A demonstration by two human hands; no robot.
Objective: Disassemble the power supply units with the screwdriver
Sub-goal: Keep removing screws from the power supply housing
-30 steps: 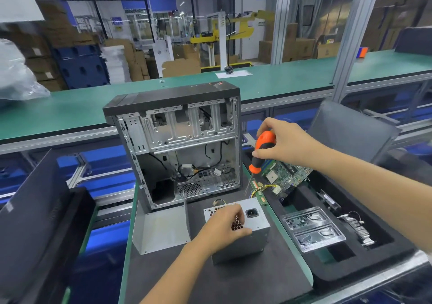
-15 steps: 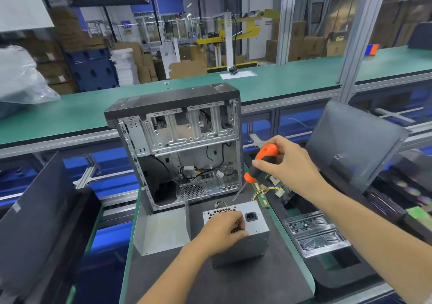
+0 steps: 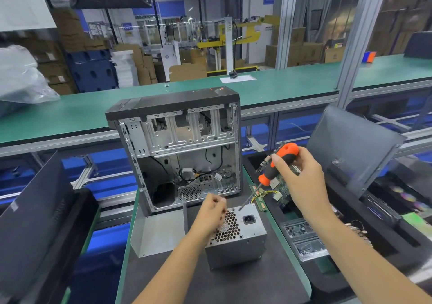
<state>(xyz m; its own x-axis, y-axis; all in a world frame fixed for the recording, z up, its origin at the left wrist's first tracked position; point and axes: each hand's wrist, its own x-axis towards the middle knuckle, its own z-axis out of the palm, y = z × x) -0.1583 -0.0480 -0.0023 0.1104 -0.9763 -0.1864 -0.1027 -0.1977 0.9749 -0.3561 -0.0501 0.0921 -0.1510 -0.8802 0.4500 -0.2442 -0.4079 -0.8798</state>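
Observation:
A grey metal power supply unit (image 3: 243,238) lies on the dark mat, its honeycomb grille and black socket facing up. My left hand (image 3: 210,215) rests on the unit's far left corner with curled fingers, covering part of the grille. My right hand (image 3: 301,180) grips the orange and black screwdriver (image 3: 278,163) by its handle. The shaft slants down and left, and its tip touches the unit's top face at the far edge, near a corner.
An open computer case (image 3: 182,149) stands just behind the unit, with a loose metal side plate (image 3: 159,231) lying at its left. A black foam tray (image 3: 350,245) at the right holds circuit boards and metal brackets. Dark panels lean at both sides.
My right hand has lowered the screwdriver and brought its tip onto the unit's far edge. My left hand has slid from the grille's middle to the far left corner.

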